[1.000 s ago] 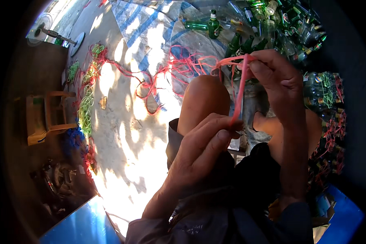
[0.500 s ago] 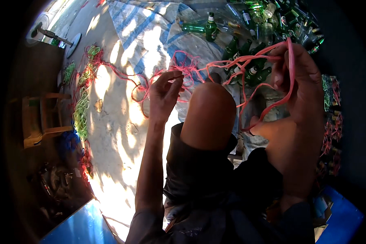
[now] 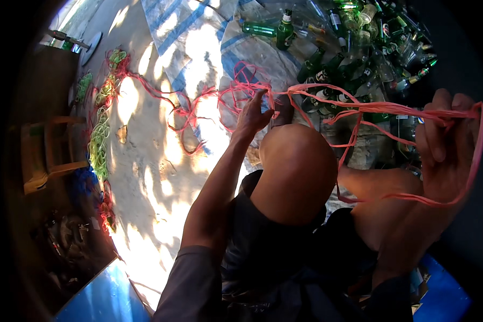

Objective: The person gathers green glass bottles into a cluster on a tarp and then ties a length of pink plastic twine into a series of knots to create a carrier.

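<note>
My left hand [image 3: 255, 112] is out beside my bent knee [image 3: 295, 166], its fingertips closed on a tangle of pink plastic cord [image 3: 240, 102]. Far to the right, my right hand [image 3: 445, 145] is raised with fingers curled round the same pink cord, whose long strands [image 3: 381, 107] stretch across above my legs and hang in a wide loop. The tangle trails leftward over a blue-striped sheet [image 3: 172, 40] to heaps of green and red cord [image 3: 98, 150].
Many glass bottles [image 3: 359, 64] lie and stand at the upper right. A wooden chair [image 3: 53, 150] is at the left, near a stand with a round base [image 3: 91, 48]. Blue surfaces [image 3: 102, 290] border both lower corners. Sunlight dapples the concrete floor [image 3: 150, 214].
My right hand has moved outward to the right, drawing the pink strands out wide. My left hand left the right one and moved forward to the cord tangle beyond my knee.
</note>
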The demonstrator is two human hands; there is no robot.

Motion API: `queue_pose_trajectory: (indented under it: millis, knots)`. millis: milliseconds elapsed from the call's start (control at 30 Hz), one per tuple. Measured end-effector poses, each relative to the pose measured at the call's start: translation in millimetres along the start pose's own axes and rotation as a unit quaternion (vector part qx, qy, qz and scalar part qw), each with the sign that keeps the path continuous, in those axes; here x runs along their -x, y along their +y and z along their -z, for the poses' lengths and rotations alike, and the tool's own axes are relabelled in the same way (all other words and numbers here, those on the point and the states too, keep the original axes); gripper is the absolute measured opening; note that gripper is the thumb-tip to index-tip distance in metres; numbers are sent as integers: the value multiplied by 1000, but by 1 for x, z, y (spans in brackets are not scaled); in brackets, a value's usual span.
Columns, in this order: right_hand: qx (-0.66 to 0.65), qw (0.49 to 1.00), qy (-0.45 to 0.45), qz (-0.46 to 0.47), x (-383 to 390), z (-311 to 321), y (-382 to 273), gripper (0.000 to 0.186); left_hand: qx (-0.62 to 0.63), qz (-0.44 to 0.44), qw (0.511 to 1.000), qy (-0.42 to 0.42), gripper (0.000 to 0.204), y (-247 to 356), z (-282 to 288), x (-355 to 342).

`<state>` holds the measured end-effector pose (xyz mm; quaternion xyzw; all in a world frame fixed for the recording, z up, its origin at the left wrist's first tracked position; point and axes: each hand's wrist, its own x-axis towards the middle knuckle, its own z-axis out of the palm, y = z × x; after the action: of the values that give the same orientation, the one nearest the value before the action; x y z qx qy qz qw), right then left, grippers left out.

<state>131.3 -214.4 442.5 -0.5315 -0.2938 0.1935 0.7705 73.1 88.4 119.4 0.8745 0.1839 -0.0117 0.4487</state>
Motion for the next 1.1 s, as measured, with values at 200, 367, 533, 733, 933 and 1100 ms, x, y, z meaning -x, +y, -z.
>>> queue_pose_trajectory:
  millis: [200, 367, 533, 733, 933, 1100]
  knots:
    - [-64, 996, -67, -4, 3, 8, 4, 26, -51, -54, 997, -25, 68, -5, -21, -22]
    - [-95, 993, -72, 3, 6, 6, 5, 30, 254, 91, 961, -57, 64, -2, -32, -28]
    - [-87, 994, -59, 0, 9, 7, 8, 32, 416, 184, 880, -137, 43, 2, -32, -25]
    - [-135, 990, 19, 39, 20, 23, -1, 30, 426, 200, 877, -98, 22, -11, -15, -25]
    - [-187, 978, 59, 74, 28, 39, -18, 20, 435, 228, 871, -26, 17, -38, 33, -22]
    - [-274, 960, 22, 48, 30, 52, -24, 14, 458, 218, 861, 27, 15, -60, 67, -15]
